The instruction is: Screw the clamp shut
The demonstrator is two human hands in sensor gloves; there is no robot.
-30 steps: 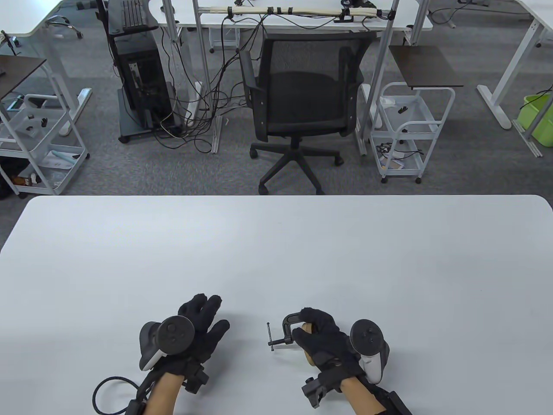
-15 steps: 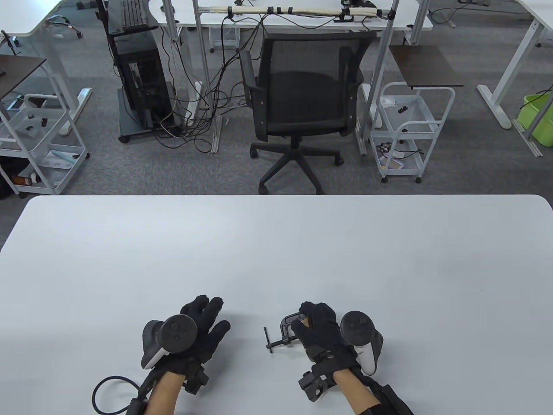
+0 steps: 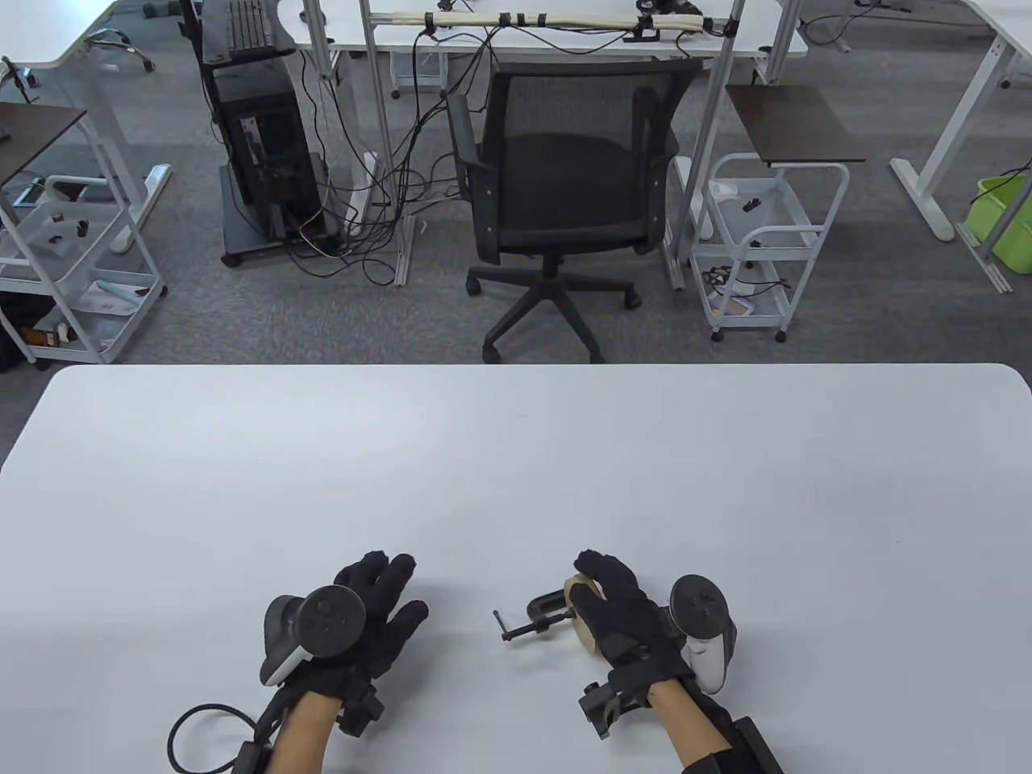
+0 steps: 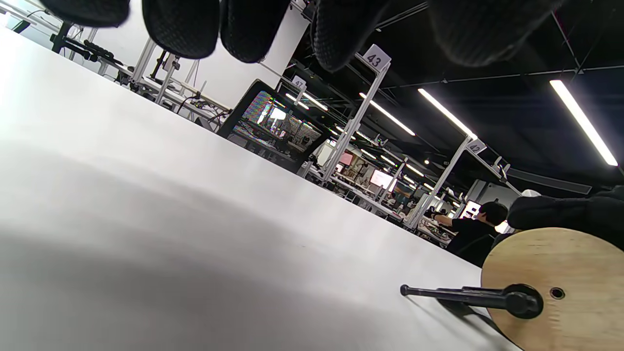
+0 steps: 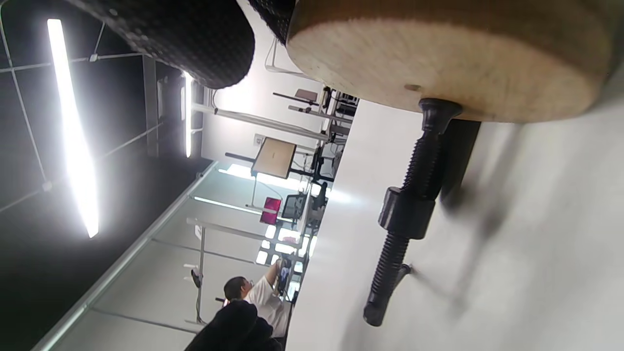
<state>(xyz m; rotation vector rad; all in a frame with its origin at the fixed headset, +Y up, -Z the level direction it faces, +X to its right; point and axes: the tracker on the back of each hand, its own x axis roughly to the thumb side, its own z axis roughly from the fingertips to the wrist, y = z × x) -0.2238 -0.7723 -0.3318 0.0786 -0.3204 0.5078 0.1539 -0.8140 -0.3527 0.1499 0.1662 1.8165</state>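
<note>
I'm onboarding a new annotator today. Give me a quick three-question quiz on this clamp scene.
1. True or false: the left hand grips the clamp.
2. What does the right hand hold? A) a wooden disc B) a metal cup C) a cable
3. Fill in: the clamp's screw tip touches the face of the wooden ____.

Key: 1 false, it lies apart from it on the table; 2 A; 3 disc.
</note>
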